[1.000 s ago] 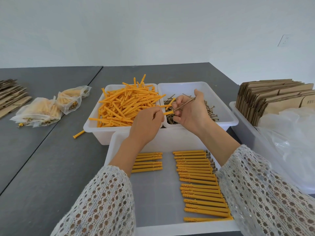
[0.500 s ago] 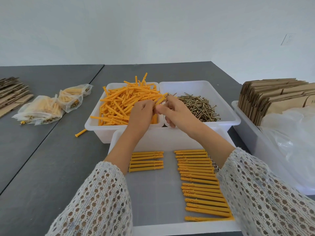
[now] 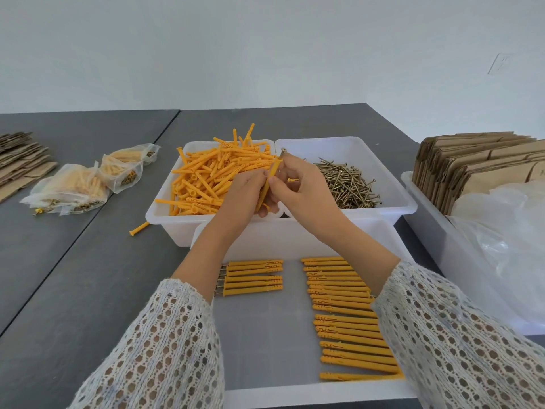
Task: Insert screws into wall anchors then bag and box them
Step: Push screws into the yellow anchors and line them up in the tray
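Hands: the anchor was pinched by both the left hand and right hand.
Risk: the screw could be jammed if driven off-axis.

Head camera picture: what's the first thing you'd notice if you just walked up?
Probably the heap of orange wall anchors filling the left white bin, beside a bin of brassy screws. Right above them the left hand and right hand hold one anchor with a screw poking out. Nearer, finished anchors lie in tidy rows in a white tray.
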`<state>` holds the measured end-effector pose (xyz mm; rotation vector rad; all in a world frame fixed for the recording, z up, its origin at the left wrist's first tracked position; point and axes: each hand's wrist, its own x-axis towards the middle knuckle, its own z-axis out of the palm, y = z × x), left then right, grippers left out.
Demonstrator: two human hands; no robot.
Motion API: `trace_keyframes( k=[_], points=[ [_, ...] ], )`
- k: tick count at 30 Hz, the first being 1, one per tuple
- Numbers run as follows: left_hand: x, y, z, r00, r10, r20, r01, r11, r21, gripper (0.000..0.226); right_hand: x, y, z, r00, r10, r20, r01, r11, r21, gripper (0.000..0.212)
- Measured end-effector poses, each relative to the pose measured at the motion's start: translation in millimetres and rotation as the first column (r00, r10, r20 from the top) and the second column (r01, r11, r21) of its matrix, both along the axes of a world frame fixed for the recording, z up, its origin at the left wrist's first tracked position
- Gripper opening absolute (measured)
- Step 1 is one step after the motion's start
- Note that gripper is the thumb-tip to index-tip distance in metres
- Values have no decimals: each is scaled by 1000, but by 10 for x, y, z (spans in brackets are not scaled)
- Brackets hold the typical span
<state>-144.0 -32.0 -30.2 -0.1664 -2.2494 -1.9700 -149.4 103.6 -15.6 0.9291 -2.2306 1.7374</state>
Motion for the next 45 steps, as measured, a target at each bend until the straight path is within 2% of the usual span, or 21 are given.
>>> trace_keyframes(
  k=[3,5,7,8,10,12,13,14,15,19,21,28,31,36,41,43,45],
  points=[
    [-20,-8,-9,1000,19,12,-19,1000,4,30,38,23,93,1000,23,-11,-24,999,-47,9],
    [-51,-32,-22,999,23,32,-25,999,45,26,75,29,140,999,43,-6,-43,999,0,9],
    [-77,-53,-22,998,30,47,-35,994,107,23,121,39,165,992,119,33,-123,978,168,9],
    [-88,-59,-19,998,43,52,-51,988,145,24,143,48,163,982,173,71,-186,936,298,10],
    [-107,-69,-9,993,78,90,-97,968,231,32,190,45,119,946,267,186,-324,745,583,15],
    [-115,-83,-6,990,57,127,-94,946,309,34,265,2,15,906,316,280,-400,429,810,19],
    [-116,-89,-7,991,42,131,-84,938,337,33,316,-37,-65,894,329,303,-402,295,867,20],
    [-116,-97,-9,991,31,130,-77,930,358,32,378,-81,-155,887,343,309,-396,221,891,21],
    [-112,-103,-5,991,27,131,-75,923,377,31,450,-127,-245,886,356,296,-383,204,901,22],
    [-95,-99,15,989,25,143,-82,911,404,29,698,-334,-524,909,412,65,-179,244,953,24],
    [-93,-97,20,988,31,148,-88,914,397,29,736,-419,-598,902,431,5,-124,249,961,21],
    [-100,-113,1,990,31,136,-78,930,358,27,730,-414,-595,918,397,9,-131,281,951,14],
    [-106,-111,-4,990,32,135,-77,935,345,26,730,-437,-604,925,379,-34,-68,253,965,22],
    [-111,-116,-22,991,28,127,-69,941,331,27,709,-444,-610,925,376,-58,-28,220,975,21],
    [-135,-117,-42,992,55,111,-87,948,307,29,686,-449,-631,941,338,-35,-58,259,964,15],
    [-135,-108,-64,990,123,68,-136,964,231,31,679,-459,-631,948,317,-18,-72,269,960,17],
    [-109,-108,-105,961,264,-87,-263,965,25,30,680,-457,-615,952,307,-8,-78,267,960,21]
  ],
)
